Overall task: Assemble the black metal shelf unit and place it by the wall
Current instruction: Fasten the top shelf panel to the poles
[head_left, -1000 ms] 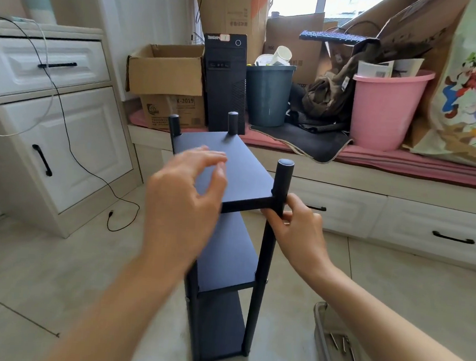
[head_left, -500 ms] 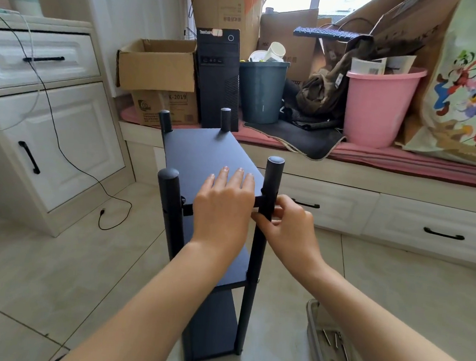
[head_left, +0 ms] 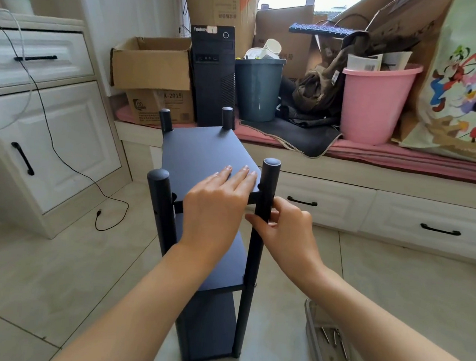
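Beyond fingertips: pink bucket (head_left: 375, 105), grey bin (head_left: 257, 89). Black 3-tier shelf unit (head_left: 204, 155) upright; left hand (head_left: 215, 204) flat, fingers straight on top; right hand (head_left: 284, 229) pinching near post (head_left: 263, 210).

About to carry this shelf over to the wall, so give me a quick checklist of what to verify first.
1. Left hand flat on top board: ok.
2. Right hand pinching near right post: ok.
3. All four posts capped and upright: ok.
4. Joint fasteners tight: cannot tell.
5. Tool tray beside the shelf unit on the floor, in the way: not ok.
6. Black cable trailing on floor to the left: not ok.
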Action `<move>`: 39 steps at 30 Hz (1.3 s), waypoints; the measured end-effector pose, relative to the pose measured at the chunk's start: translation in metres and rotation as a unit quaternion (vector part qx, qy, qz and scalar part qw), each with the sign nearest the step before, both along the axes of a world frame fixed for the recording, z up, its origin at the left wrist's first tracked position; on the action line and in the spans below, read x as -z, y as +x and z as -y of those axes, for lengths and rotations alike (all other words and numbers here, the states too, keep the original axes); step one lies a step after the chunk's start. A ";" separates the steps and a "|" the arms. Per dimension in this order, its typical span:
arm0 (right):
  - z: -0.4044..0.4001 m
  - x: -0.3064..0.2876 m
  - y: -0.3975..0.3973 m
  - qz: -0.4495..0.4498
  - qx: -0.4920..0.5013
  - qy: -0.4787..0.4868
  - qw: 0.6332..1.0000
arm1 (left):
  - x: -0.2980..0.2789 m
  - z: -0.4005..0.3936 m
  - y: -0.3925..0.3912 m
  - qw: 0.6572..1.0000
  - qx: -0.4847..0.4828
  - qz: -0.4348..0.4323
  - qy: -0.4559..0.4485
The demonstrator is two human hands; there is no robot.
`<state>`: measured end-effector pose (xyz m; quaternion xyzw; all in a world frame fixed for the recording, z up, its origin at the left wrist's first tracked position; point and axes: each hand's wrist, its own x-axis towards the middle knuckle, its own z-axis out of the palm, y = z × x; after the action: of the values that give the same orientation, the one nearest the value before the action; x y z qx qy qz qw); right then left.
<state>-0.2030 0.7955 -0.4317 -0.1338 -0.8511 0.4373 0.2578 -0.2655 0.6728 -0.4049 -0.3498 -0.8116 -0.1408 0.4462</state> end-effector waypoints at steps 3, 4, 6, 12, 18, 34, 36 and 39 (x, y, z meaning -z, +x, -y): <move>0.000 -0.001 0.004 0.000 0.011 0.001 1.000 | 0.002 0.003 -0.005 0.999 0.035 -0.010 0.010; 0.000 -0.001 0.006 0.002 0.015 0.004 1.000 | 0.001 0.003 -0.006 0.999 0.049 -0.009 0.014; -0.002 -0.002 0.009 0.005 0.024 0.012 1.000 | 0.001 0.001 -0.009 0.997 0.075 -0.009 0.015; -0.001 -0.003 0.018 -0.002 0.030 0.019 0.999 | -0.001 0.005 -0.019 0.990 0.139 -0.010 -0.004; 0.000 -0.001 0.022 -0.002 0.024 0.017 1.000 | 0.002 0.005 -0.018 0.990 0.143 -0.002 -0.010; 0.008 -0.001 0.023 -0.013 0.022 0.002 1.000 | 0.001 0.016 -0.015 0.989 0.147 0.001 -0.012; 0.009 -0.001 0.024 -0.011 0.019 0.003 1.000 | 0.000 0.016 -0.014 0.989 0.147 0.001 -0.011; 0.007 -0.001 0.023 -0.008 0.017 -0.002 1.000 | -0.001 0.015 -0.013 0.989 0.147 0.000 -0.009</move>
<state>-0.1800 0.7884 -0.4303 -0.1452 -0.8457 0.4355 0.2722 -0.2788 0.6582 -0.4041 -0.4696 -0.7523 -0.1975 0.4177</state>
